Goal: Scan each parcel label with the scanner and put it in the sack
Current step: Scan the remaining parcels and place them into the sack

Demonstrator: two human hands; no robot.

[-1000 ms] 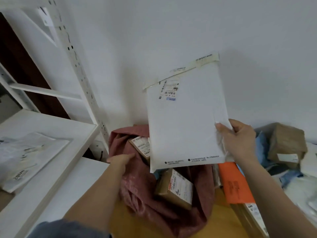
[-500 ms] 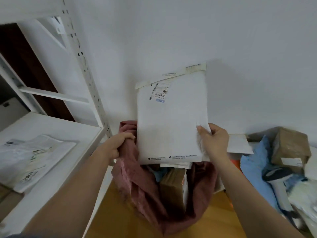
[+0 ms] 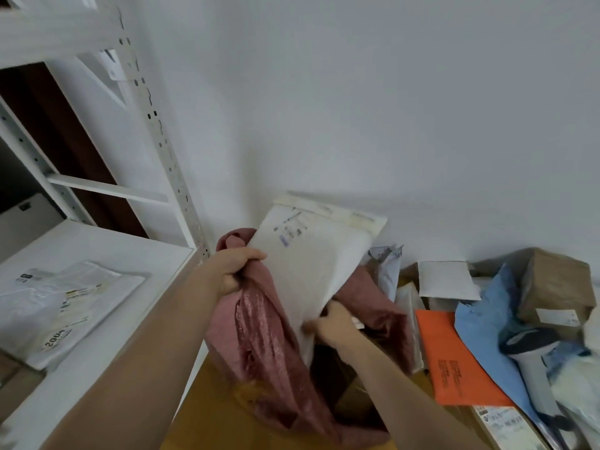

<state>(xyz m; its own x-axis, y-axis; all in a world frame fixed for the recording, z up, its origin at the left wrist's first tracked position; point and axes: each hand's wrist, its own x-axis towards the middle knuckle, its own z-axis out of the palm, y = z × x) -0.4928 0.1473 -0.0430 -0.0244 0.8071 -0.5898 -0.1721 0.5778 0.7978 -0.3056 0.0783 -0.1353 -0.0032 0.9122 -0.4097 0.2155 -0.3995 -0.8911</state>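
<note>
A large white padded mailer [image 3: 311,258] with a small label near its top leans half inside the pink cloth sack [image 3: 259,332]. My left hand [image 3: 233,267] grips the sack's rim and holds it up at the left. My right hand [image 3: 331,323] pinches the mailer's lower edge at the sack's mouth. The mailer's bottom is hidden inside the sack. A grey and black handheld scanner [image 3: 532,358] lies on the parcels at the right, away from both hands.
A white metal shelf [image 3: 97,254] stands at the left with a plastic-wrapped packet [image 3: 61,306] on it. At the right lies a pile of parcels: an orange envelope [image 3: 454,358], a blue bag [image 3: 487,323], a brown box [image 3: 555,287], a white card [image 3: 444,280]. The floor is yellow wood.
The mailer has dropped from upright above the sack and tilted down into its mouth. My right hand went down with it. My left hand has lifted the sack's rim.
</note>
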